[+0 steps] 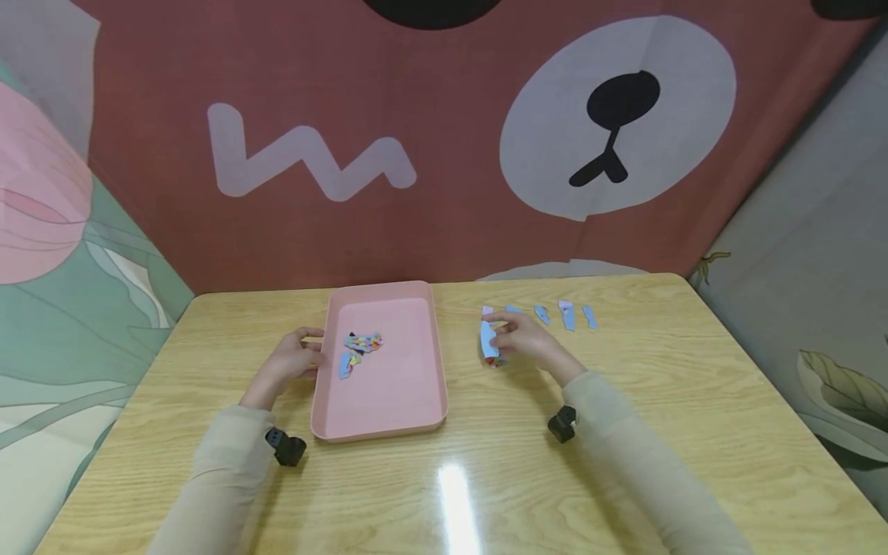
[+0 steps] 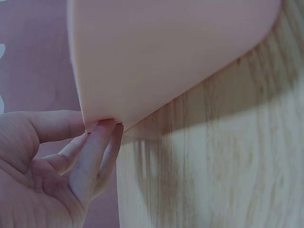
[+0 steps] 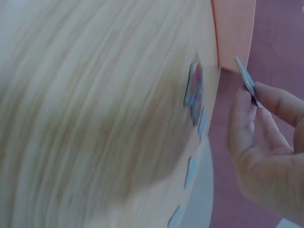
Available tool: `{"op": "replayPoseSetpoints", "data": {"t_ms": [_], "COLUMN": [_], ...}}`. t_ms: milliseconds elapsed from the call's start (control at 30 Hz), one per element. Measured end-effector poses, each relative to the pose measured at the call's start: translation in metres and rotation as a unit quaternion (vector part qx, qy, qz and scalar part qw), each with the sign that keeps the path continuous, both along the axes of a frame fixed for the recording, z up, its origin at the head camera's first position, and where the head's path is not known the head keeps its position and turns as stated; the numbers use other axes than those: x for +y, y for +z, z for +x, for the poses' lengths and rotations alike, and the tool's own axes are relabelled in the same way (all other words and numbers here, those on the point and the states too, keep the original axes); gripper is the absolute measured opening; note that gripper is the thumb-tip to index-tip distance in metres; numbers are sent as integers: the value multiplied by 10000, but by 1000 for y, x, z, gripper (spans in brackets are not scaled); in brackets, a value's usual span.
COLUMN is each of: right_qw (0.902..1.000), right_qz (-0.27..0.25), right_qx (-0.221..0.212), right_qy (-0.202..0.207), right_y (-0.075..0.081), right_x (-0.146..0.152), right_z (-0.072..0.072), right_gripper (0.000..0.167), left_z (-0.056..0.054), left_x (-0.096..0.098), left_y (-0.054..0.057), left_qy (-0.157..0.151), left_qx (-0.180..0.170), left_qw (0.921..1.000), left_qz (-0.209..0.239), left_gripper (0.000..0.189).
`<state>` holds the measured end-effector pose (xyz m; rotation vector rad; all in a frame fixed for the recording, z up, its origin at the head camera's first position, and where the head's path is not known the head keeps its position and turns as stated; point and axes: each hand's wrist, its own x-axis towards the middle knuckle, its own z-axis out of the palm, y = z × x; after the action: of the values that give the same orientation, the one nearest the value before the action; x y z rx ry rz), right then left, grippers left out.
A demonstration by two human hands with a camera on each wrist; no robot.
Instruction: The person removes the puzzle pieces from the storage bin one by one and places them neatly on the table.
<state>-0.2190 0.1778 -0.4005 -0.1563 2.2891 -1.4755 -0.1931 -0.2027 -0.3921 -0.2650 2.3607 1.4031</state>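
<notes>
At the pink tray's left side, my left hand [image 1: 291,361] grips the tray [image 1: 395,401] with thumb and fingers at the rim. In the left wrist view the fingertips [image 2: 104,127] press the outside of the tray wall [image 2: 156,66]. To the right of the tray, my right hand [image 1: 523,337] pinches a flat light-blue puzzle piece [image 1: 489,339]. The right wrist view shows this piece [image 3: 246,78] edge-on between thumb and fingers, above the table. A multicoloured puzzle piece [image 3: 194,90] lies on the wood near it.
Inside the tray sit a multicoloured piece [image 1: 364,342] and a blue-and-yellow piece [image 1: 349,364]. Several small blue pieces, among them one with a pale top [image 1: 566,314], line the back of the wooden table [image 1: 527,478]. A reddish cartoon cloth [image 1: 312,231] hangs right behind the table.
</notes>
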Motion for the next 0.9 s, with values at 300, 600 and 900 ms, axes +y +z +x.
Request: {"op": "replayPoseSetpoints", "data": {"t_ms": [300,600,900], "right_qw": [9998,9990,9989], "right_qz": [-66,-31,-51], "right_qx": [-143,-340,-421], "right_qy": [-98,-280,-203], "right_y": [-8,-14,-14], "right_x": [24,38,49], "right_z": [-2,-3,-3], "right_gripper": [53,51,55], "left_z": [0,0,-2], "left_x": [-1,-1,-1], "left_y": [-1,-1,-4], "left_qy": [-49,-35,35], "left_qx": [6,8,42], "left_qw": [10000,10000,9999], "left_qz": [-19,-37,-111], "left_gripper": [60,60,60]}}
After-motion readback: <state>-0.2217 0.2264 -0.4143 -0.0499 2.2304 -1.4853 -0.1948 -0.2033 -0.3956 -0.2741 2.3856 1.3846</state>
